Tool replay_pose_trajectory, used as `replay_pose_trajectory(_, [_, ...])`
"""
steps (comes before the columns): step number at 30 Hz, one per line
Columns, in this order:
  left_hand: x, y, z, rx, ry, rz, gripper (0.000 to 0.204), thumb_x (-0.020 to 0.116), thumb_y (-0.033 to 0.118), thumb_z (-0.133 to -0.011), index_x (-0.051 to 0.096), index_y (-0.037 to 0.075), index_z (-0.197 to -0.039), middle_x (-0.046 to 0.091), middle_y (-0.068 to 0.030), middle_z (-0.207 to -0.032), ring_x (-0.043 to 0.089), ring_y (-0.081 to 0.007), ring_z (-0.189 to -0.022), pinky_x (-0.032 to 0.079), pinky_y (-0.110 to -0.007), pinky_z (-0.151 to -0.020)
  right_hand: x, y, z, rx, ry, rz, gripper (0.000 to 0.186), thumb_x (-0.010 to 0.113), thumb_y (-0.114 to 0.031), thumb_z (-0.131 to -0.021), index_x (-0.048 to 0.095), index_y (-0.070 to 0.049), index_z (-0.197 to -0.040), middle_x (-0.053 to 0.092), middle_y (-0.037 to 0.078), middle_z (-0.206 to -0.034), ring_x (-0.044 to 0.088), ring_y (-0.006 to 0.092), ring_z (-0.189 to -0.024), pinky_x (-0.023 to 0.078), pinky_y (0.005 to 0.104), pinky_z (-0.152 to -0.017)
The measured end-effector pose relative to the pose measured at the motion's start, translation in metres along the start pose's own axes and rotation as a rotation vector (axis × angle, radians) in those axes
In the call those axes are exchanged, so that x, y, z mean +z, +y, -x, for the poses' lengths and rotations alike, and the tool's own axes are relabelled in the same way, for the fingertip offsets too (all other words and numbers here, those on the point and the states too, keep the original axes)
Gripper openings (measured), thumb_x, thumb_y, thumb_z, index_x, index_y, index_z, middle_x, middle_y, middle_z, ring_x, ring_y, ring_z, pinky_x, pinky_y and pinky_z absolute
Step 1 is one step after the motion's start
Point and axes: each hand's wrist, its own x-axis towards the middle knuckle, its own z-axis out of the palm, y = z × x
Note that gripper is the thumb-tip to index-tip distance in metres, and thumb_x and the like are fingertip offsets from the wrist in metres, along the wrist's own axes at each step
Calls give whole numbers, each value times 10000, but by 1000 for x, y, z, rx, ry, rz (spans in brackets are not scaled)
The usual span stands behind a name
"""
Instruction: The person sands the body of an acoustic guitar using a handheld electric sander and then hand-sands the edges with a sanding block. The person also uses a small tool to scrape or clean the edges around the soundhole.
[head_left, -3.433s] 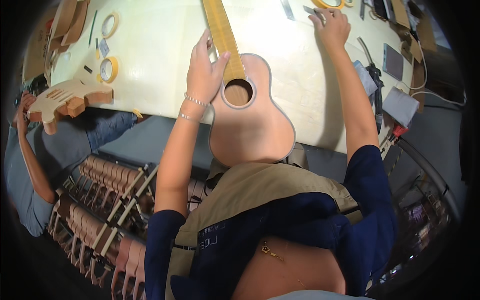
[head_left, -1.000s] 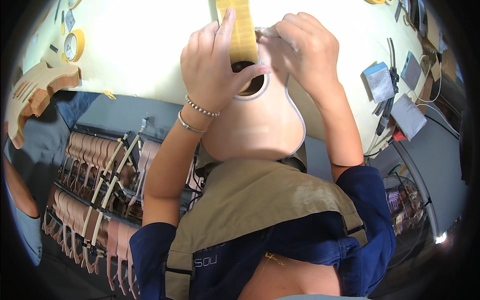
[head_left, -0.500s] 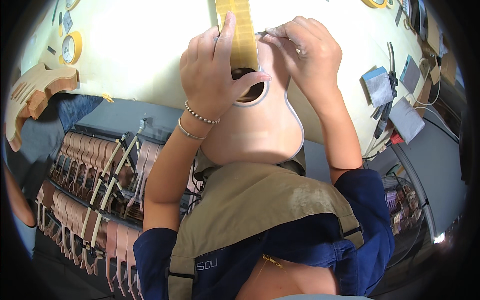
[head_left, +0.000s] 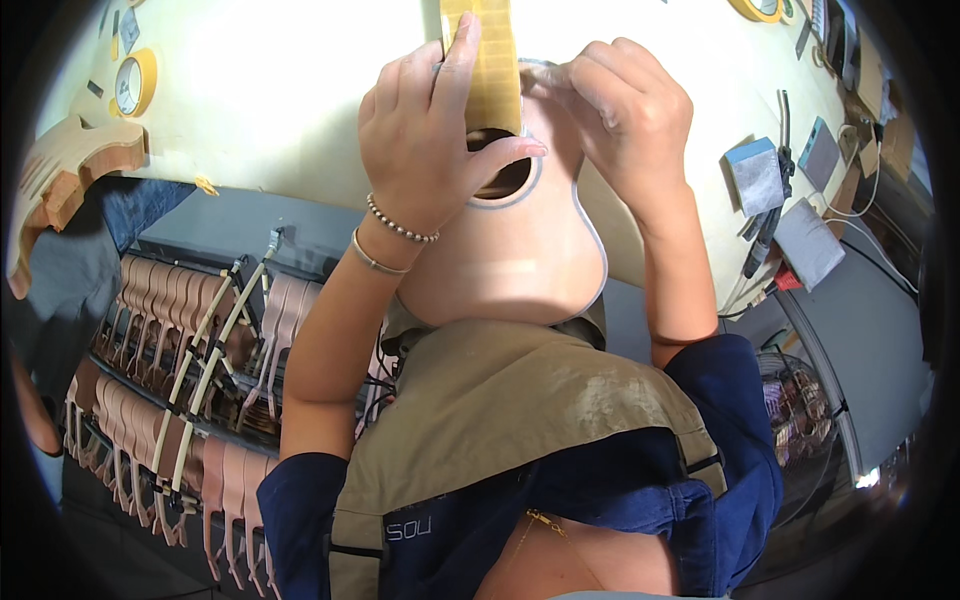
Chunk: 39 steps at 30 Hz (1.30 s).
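An unfinished small acoustic guitar body [head_left: 510,255] rests against my apron, its pale top facing up. Yellow masking tape covers its fingerboard [head_left: 494,95], which runs away from me past the round sound hole [head_left: 510,178]. My left hand [head_left: 415,140] lies across the neck with fingers stretched out, the index finger along the tape and the thumb over the sound hole. At the top's upper right edge, my right hand [head_left: 630,115] is closed in a pinch. Its fingertips touch the guitar's rim beside the neck; whatever they hold is too small and hidden to name.
Tape rolls [head_left: 135,83] lie on the pale worktable [head_left: 270,110]. A wooden guitar-shaped body [head_left: 75,175] sits at its left edge, near another person. Blue-grey blocks [head_left: 755,175] and cables are at right. A rack of wooden neck-shaped parts [head_left: 165,295] stands at lower left.
My right hand has shifted slightly right, its fingertips still at the guitar's rim. The left hand keeps its place on the neck. The whole view has moved a little.
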Motion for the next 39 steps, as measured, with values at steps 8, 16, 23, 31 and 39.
replay_pose_trajectory(8, [0,0,-1,17,14,0,1062,780,662,-661,489,33,-1466,614,-120,-1161,580,-299,-1027,480,-396,-912,12,4,-1,82,135,-58,160,819,-173,-708,664,-138,-724,591,-9,-690,561,208,-636,456,336,-537])
replay_pose_trajectory(16, [-1,0,-1,11,10,-1,1069,771,672,-657,489,33,-1466,615,-116,-1162,583,-294,-1018,481,-394,-904,5,-3,-1,11,65,63,149,806,-149,-691,659,-138,-713,589,-13,-704,552,201,-642,453,333,-530])
replay_pose_trajectory(23, [-1,1,-2,-13,-9,-15,1088,769,682,-637,486,42,-1469,615,-99,-1144,582,-282,-1004,481,-383,-887,8,4,1,39,89,-15,125,783,-132,-659,675,-141,-721,582,-17,-711,549,191,-653,453,328,-527])
replay_pose_trajectory(31, [-3,2,-3,-27,-24,-9,1088,780,665,-620,490,45,-1466,614,-93,-1132,582,-280,-1004,483,-388,-882,2,2,-2,-41,52,24,103,781,-137,-685,699,-150,-745,572,-22,-694,540,195,-633,442,325,-513])
replay_pose_trajectory(39, [-3,0,-5,20,-9,-32,1069,781,664,-630,504,47,-1457,613,-100,-1129,582,-284,-1014,486,-386,-901,10,0,1,7,85,0,98,780,-147,-690,700,-153,-747,564,-26,-695,533,190,-627,430,331,-498])
